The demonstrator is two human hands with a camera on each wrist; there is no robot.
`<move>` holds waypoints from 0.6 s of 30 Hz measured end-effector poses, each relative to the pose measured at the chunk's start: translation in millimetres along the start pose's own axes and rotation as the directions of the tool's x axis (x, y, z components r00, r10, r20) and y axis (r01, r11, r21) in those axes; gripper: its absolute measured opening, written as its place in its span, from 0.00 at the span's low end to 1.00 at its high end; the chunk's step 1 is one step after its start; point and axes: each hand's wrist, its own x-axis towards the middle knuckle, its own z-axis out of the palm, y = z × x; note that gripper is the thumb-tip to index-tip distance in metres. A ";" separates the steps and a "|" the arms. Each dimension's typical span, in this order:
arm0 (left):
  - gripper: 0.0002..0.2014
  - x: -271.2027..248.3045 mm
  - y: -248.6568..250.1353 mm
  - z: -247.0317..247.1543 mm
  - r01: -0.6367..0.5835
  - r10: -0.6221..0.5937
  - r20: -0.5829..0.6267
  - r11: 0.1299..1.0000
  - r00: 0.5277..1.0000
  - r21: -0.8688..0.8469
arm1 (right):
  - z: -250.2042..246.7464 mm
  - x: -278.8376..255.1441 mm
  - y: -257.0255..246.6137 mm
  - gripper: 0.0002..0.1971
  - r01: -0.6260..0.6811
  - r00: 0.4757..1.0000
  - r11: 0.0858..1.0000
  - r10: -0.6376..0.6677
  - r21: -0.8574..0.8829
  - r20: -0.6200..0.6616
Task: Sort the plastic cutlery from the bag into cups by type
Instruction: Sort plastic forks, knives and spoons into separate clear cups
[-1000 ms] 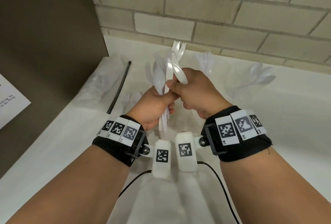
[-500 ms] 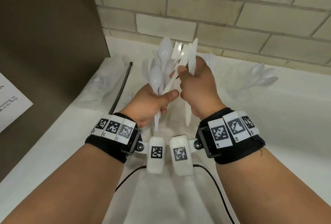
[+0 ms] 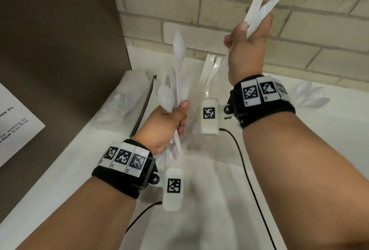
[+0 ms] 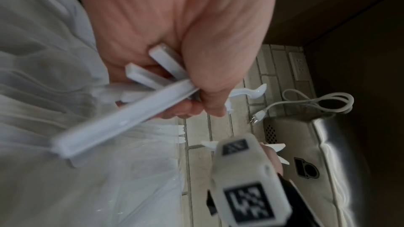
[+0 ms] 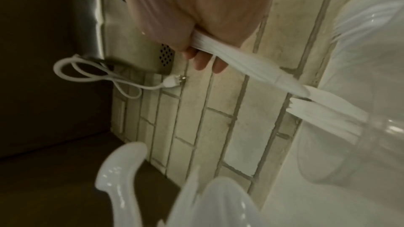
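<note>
My left hand [image 3: 167,124] grips a bundle of white plastic spoons and forks [image 3: 175,88] by the handles, upright over the counter. The handle ends [image 4: 153,75] stick out of its fist in the left wrist view. Raised high to the right, my right hand [image 3: 245,50] holds a few white knives [image 3: 257,12], blades up against the brick wall. Their handles [image 5: 247,63] slant down from the fist. Between the hands stands a clear cup [image 3: 209,74] with what look like forks. Another cup of spoons [image 3: 311,96] stands at the far right.
A crumpled clear plastic bag [image 3: 119,106] and a black zip tie [image 3: 143,106] lie on the white counter [image 3: 319,140] at left. A brown panel [image 3: 60,50] borders the left, with a brick wall [image 3: 199,10] behind. A black cable [image 3: 247,170] trails from my right wrist.
My right hand pulled the knives out of the bundle and rose up and to the right. My left hand, still holding the spoons and forks, dropped lower and to the left.
</note>
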 end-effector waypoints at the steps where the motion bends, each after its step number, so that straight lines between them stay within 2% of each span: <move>1: 0.19 0.4 -1.0 0.0 0.005 -0.005 0.005 1.000 1.000 0.010 | 6.2 3.8 3.7 0.26 0.016 1.000 1.000 -0.016 -0.011 0.003; 4: 0.19 2.4 -3.8 -1.6 0.019 -0.019 0.023 0.999 1.000 0.031 | 23.9 12.3 14.2 0.27 0.018 0.999 1.000 -0.019 0.024 0.028; 7: 0.19 5.3 -3.4 -5.1 0.033 -0.035 0.027 0.998 0.999 0.053 | 32.0 19.0 32.4 0.18 0.006 0.998 1.000 -0.006 0.001 0.064; 11: 0.16 9.7 -3.0 -8.8 0.073 -0.073 0.013 0.997 0.997 0.025 | 28.9 19.4 61.5 0.14 -0.115 0.977 0.970 0.150 -0.214 0.153; 13: 0.15 10.3 -2.6 -7.1 0.085 -0.085 -0.004 0.996 0.996 0.010 | 24.8 17.4 64.0 0.21 -0.195 0.957 0.949 0.239 -0.249 0.164; 15: 0.16 10.7 -3.5 -4.7 0.094 -0.094 -0.007 0.996 0.996 0.012 | 19.2 17.3 58.4 0.28 -0.174 0.962 0.945 0.223 -0.275 0.158; 18: 0.16 9.6 -4.7 -0.1 0.114 -0.115 0.009 0.993 0.993 0.021 | 13.1 12.6 40.5 0.23 -0.075 0.979 0.960 0.123 -0.271 0.163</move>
